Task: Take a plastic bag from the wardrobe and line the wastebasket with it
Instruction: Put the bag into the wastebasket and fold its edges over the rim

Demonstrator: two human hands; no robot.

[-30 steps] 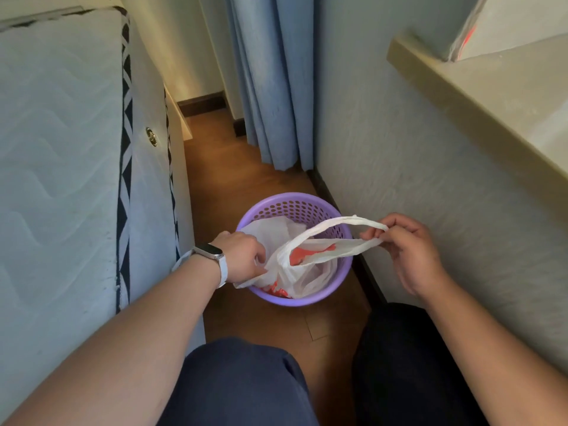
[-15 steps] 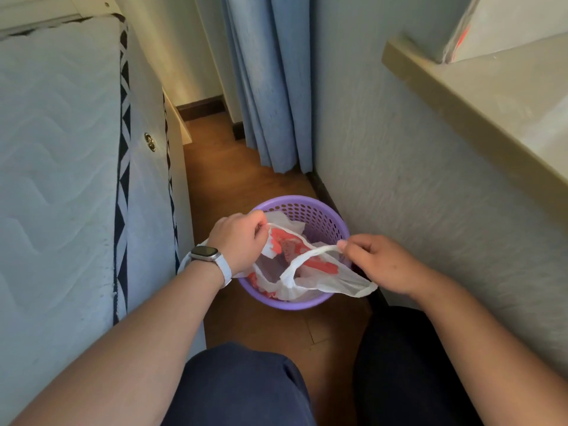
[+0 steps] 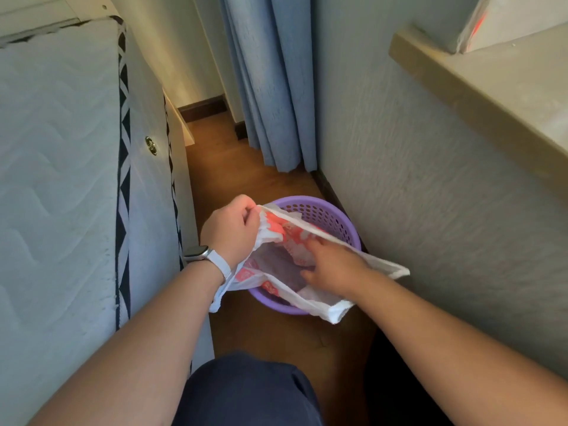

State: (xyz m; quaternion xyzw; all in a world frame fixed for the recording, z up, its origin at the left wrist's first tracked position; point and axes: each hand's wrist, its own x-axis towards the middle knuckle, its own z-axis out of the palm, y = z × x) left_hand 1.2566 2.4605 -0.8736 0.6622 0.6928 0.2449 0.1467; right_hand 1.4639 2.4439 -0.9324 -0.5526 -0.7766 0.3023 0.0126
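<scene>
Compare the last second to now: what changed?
The right hand let go of the bag handle and went down into the plastic bag's mouth. The left hand kept its grip and rose to the far-left rim. The purple wastebasket stayed put.

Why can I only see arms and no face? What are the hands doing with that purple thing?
The camera sits on the person's head and looks down, so you see what they see: their own two arms and their knees. The purple thing is a wastebasket full of little holes, standing on the wooden floor between a mattress and the wall. Over it is a thin white plastic bag with red print. The left hand, the one with the watch on its wrist, is closed around the bag's edge and holds it up. The right hand reaches into the bag's mouth with spread fingers, probably pushing it down inside. Two handle loops hang over the near rim.
</scene>
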